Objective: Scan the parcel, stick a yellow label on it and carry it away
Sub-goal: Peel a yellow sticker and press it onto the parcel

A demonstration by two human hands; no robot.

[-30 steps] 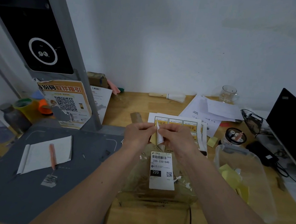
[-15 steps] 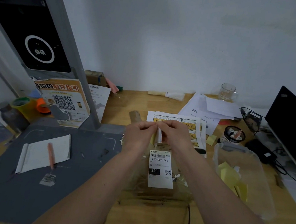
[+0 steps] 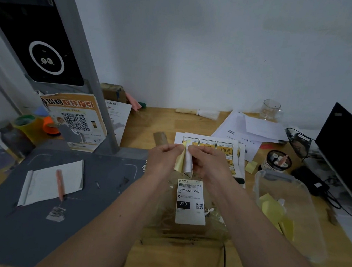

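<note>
The parcel (image 3: 184,227) is a brown box in clear wrap with a white barcode slip reading 220-220-C40. It lies on the wooden desk (image 3: 179,262) between my forearms. Just above its far end, my left hand (image 3: 163,158) pinches a yellow label (image 3: 179,161). My right hand (image 3: 208,161) pinches the white backing paper (image 3: 188,163). The two sheets hang spread apart below my fingertips, joined at the top. A sheet of yellow labels (image 3: 217,147) lies behind my hands.
A grey scanner pad (image 3: 100,182) with a notepad and pen sits on the left, under a leaning post and dark scanner screen (image 3: 46,61). A clear plastic bin (image 3: 292,213) holding yellow scraps stands on the right. Papers, a glass mug, a jar and a black monitor (image 3: 349,149) crowd the back right.
The yellow label and its white backing have come further apart, now hanging open like a V. Both hands stay above the parcel's far end; the view has shifted slightly.
</note>
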